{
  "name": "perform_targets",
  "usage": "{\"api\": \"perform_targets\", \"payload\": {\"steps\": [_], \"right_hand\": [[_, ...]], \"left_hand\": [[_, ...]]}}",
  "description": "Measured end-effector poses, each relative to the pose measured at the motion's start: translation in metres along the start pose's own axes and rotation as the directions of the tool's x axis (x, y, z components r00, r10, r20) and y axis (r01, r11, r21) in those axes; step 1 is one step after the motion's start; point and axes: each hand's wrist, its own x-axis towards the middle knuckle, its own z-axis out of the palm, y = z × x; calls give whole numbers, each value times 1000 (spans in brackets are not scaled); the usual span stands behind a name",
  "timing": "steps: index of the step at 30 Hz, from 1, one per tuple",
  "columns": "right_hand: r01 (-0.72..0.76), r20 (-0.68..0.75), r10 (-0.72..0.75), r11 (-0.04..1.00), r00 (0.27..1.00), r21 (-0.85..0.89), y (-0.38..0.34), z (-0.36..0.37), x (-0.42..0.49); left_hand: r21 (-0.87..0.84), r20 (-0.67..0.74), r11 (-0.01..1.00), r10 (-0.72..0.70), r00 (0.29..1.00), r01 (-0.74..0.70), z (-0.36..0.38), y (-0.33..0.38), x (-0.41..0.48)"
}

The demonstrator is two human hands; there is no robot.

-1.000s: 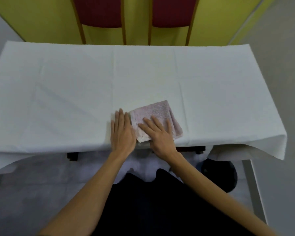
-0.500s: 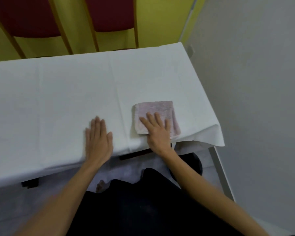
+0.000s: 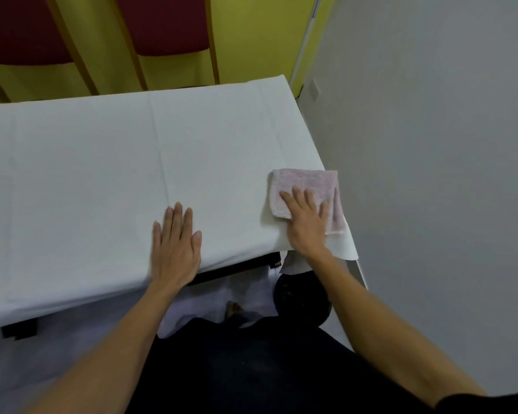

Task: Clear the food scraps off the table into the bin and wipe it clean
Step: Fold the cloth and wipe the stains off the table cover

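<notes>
A folded pink cloth point(image 3: 304, 182) lies at the near right corner of the table point(image 3: 102, 174), which is covered with a white tablecloth; the cloth's right edge reaches past the table's side. My right hand point(image 3: 307, 222) presses flat on the cloth with fingers spread. My left hand point(image 3: 174, 249) rests flat and open on the tablecloth near the front edge, well left of the cloth. A dark round bin point(image 3: 302, 297) sits on the floor under the right corner, partly hidden by my right arm. No food scraps show on the table.
Two red-seated wooden chairs point(image 3: 165, 28) stand behind the table against a yellow wall. A grey wall point(image 3: 431, 144) runs close along the table's right side. My dark clothing fills the bottom of the view.
My right hand has slid the pink cloth rightward along the front edge to the right corner. My left hand stayed flat on the tablecloth, the two hands now wide apart. The view turned right.
</notes>
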Motion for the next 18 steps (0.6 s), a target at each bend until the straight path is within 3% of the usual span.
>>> {"api": "perform_targets", "payload": {"steps": [2,5,8,10,15,18], "right_hand": [[50,14,-51,998,999,42,-33,10,-7],[281,40,-289,950,956,139,-79,26,-26],[364,18,-373,913,928,187,-76,24,-27],[330,6,-337,925,941,186,-51,18,-20],[-16,-72,27,988,997,153,17,2,1],[-103,-60,109,991,992,87,2,3,0]], "left_hand": [[6,7,1000,-5,1000,5,0,0,0],[7,9,1000,-2,1000,2,0,1,0],[30,9,1000,3,1000,-3,-1,0,0],[29,16,1000,9,1000,-9,-1,-1,1],[14,54,1000,13,998,-14,-2,-2,0],[2,67,1000,3,998,-3,-2,-1,1]]}}
